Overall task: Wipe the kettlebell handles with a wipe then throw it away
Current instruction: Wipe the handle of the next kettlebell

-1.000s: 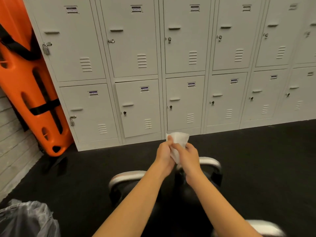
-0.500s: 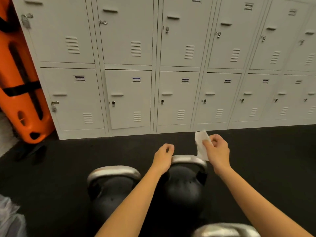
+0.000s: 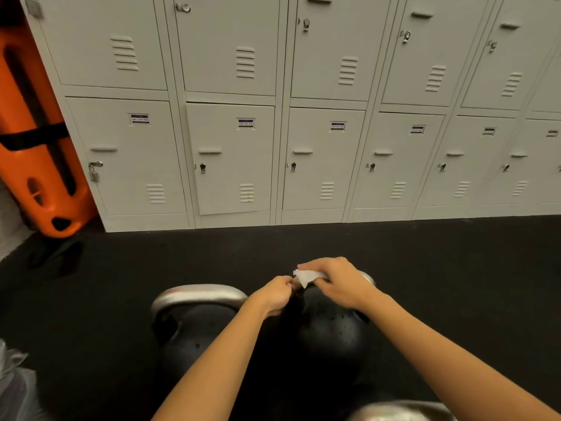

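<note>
Two black kettlebells with silver handles stand side by side on the dark floor. The left kettlebell (image 3: 194, 338) has its silver handle (image 3: 197, 294) bare. My right hand (image 3: 340, 282) presses a white wipe (image 3: 305, 276) onto the handle of the right kettlebell (image 3: 331, 329), covering most of that handle. My left hand (image 3: 273, 294) is closed at the left end of that same handle, just beside the wipe. A third silver handle (image 3: 400, 411) shows at the bottom edge.
A wall of grey lockers (image 3: 303, 117) runs across the back. An orange rescue board (image 3: 33, 132) leans at the left. A clear plastic bin bag (image 3: 13, 387) sits at the bottom left. Black rubber floor (image 3: 455, 268) surrounds the kettlebells.
Both hands dropped from chest height to the right kettlebell. The right hand brought the wipe down onto its handle; the left hand let go of the wipe and closed at the handle's left end.
</note>
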A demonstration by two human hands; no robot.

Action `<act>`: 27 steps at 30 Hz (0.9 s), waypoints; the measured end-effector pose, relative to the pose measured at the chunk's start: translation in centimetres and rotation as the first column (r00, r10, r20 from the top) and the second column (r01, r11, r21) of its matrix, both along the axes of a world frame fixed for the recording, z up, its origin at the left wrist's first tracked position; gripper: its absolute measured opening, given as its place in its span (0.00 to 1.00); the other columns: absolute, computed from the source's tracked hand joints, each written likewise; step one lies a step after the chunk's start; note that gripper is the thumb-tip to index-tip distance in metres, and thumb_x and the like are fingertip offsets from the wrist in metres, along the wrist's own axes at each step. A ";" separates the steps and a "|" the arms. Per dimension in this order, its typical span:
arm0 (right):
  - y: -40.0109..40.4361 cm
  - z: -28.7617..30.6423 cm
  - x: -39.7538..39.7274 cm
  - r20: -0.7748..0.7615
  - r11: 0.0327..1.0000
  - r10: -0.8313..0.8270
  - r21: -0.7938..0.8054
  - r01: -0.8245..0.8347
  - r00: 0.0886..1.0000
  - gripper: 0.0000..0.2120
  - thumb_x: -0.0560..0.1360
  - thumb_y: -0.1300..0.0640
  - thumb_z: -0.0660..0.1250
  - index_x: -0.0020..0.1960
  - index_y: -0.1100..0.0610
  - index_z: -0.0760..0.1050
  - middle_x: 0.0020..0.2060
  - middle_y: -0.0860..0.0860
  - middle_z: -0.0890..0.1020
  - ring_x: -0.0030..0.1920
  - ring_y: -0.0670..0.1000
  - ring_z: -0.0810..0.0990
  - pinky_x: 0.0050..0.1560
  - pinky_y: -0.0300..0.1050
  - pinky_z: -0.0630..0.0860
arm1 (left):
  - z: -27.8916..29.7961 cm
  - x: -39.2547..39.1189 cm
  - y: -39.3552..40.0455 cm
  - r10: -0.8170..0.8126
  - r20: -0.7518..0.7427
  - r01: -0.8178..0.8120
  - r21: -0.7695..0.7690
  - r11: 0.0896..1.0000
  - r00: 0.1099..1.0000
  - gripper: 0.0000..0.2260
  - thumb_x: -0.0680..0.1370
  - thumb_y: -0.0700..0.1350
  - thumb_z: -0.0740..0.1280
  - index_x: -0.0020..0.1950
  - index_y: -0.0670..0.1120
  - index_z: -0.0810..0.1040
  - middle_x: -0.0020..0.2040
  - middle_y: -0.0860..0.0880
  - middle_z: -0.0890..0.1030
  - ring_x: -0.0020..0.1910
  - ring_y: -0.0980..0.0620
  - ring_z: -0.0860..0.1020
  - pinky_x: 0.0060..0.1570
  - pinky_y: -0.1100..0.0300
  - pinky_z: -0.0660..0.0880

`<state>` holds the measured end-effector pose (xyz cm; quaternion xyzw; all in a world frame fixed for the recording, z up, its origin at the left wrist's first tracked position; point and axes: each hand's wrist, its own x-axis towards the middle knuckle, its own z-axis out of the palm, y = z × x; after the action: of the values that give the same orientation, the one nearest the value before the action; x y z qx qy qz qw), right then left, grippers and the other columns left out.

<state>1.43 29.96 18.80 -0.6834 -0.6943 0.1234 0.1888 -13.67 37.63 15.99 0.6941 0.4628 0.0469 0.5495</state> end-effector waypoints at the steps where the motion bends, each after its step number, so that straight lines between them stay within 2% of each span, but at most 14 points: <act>1: -0.2 -0.3 -0.1 0.047 0.999 0.043 0.008 -0.043 0.998 0.22 0.78 0.60 0.63 0.70 0.47 0.72 0.68 0.46 0.75 0.69 0.47 0.71 0.73 0.45 0.63 | 0.0 -0.2 0.0 -0.018 -0.004 0.018 0.020 1.000 1.000 0.17 0.83 0.41 0.50 0.70 0.48 0.69 0.58 0.45 0.74 0.54 0.49 0.73 0.55 0.54 0.72; 3: -1.2 -0.7 0.2 0.115 0.987 0.154 0.017 -0.157 0.981 0.24 0.79 0.59 0.62 0.73 0.46 0.68 0.73 0.43 0.68 0.74 0.43 0.62 0.75 0.39 0.51 | -0.1 -0.6 0.1 -0.061 -0.009 0.061 0.042 0.997 0.998 0.16 0.84 0.42 0.52 0.71 0.50 0.67 0.59 0.45 0.74 0.55 0.48 0.73 0.56 0.53 0.72; 6: -3.1 -1.1 1.9 0.130 0.966 0.245 0.047 -0.253 0.961 0.26 0.79 0.60 0.63 0.74 0.43 0.65 0.74 0.39 0.63 0.76 0.37 0.54 0.76 0.39 0.46 | -0.3 -0.9 0.2 -0.120 -0.058 0.126 0.116 0.985 0.991 0.16 0.84 0.44 0.55 0.72 0.50 0.66 0.64 0.45 0.74 0.61 0.47 0.74 0.61 0.51 0.73; 9: -3.2 -1.6 3.1 0.082 0.975 0.157 0.143 -0.167 0.984 0.24 0.80 0.59 0.61 0.74 0.42 0.65 0.73 0.40 0.67 0.74 0.37 0.60 0.78 0.45 0.55 | -0.7 -0.8 0.0 -0.141 -0.117 0.168 0.271 0.948 0.983 0.16 0.84 0.44 0.55 0.71 0.48 0.67 0.67 0.44 0.73 0.64 0.45 0.73 0.64 0.50 0.69; 11: -2.5 -1.6 2.6 -0.011 0.977 0.099 0.189 -0.095 0.995 0.21 0.81 0.58 0.61 0.71 0.43 0.70 0.69 0.40 0.73 0.71 0.38 0.67 0.74 0.49 0.63 | -1.1 -0.8 0.0 -0.131 -0.117 0.162 0.309 0.937 0.984 0.15 0.83 0.44 0.56 0.70 0.47 0.68 0.67 0.43 0.74 0.64 0.45 0.73 0.63 0.50 0.69; 14: -1.9 -1.6 1.7 -0.076 0.981 0.092 0.180 -0.077 0.993 0.17 0.81 0.57 0.61 0.67 0.43 0.74 0.66 0.39 0.76 0.69 0.36 0.69 0.75 0.50 0.59 | -1.2 -0.6 -0.1 -0.113 -0.108 0.142 0.323 0.936 0.988 0.14 0.83 0.44 0.56 0.69 0.46 0.70 0.65 0.42 0.74 0.62 0.44 0.74 0.64 0.49 0.70; 17: -2.0 -1.3 2.1 -0.157 0.981 0.134 0.162 -0.108 0.978 0.16 0.81 0.56 0.61 0.63 0.39 0.76 0.63 0.36 0.77 0.67 0.34 0.70 0.75 0.48 0.56 | -1.3 -0.5 -0.1 -0.102 -0.111 0.135 0.340 0.931 0.989 0.12 0.83 0.43 0.56 0.65 0.46 0.73 0.63 0.43 0.75 0.60 0.45 0.75 0.61 0.50 0.71; 20: -1.9 -0.7 2.7 -0.227 0.988 0.142 0.095 -0.124 0.963 0.14 0.82 0.54 0.60 0.62 0.41 0.77 0.62 0.34 0.77 0.65 0.34 0.72 0.73 0.46 0.61 | -1.5 -0.5 -0.1 -0.104 -0.110 0.136 0.342 0.930 0.988 0.12 0.83 0.42 0.57 0.65 0.45 0.73 0.62 0.43 0.77 0.59 0.46 0.76 0.60 0.51 0.71; 23: -1.6 -0.3 2.8 -0.233 0.990 0.139 0.035 -0.134 0.963 0.14 0.81 0.52 0.60 0.64 0.45 0.78 0.64 0.38 0.78 0.64 0.36 0.74 0.72 0.46 0.65 | -1.6 -0.7 -0.2 -0.109 -0.112 0.141 0.337 0.931 0.988 0.12 0.83 0.43 0.57 0.64 0.46 0.74 0.61 0.44 0.77 0.58 0.47 0.76 0.60 0.50 0.72; 27: -1.1 -0.9 2.9 -0.261 0.997 0.081 0.021 -0.078 0.962 0.13 0.81 0.51 0.61 0.62 0.46 0.79 0.62 0.40 0.80 0.61 0.39 0.77 0.67 0.44 0.71 | -1.6 -0.9 -0.5 -0.114 -0.108 0.144 0.334 0.932 0.988 0.11 0.83 0.43 0.56 0.63 0.46 0.73 0.60 0.44 0.77 0.57 0.47 0.76 0.59 0.52 0.72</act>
<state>4.35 28.85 17.89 -0.6318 -0.6908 0.2164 0.2773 -14.53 37.12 14.44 0.8088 0.4245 0.0601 0.4025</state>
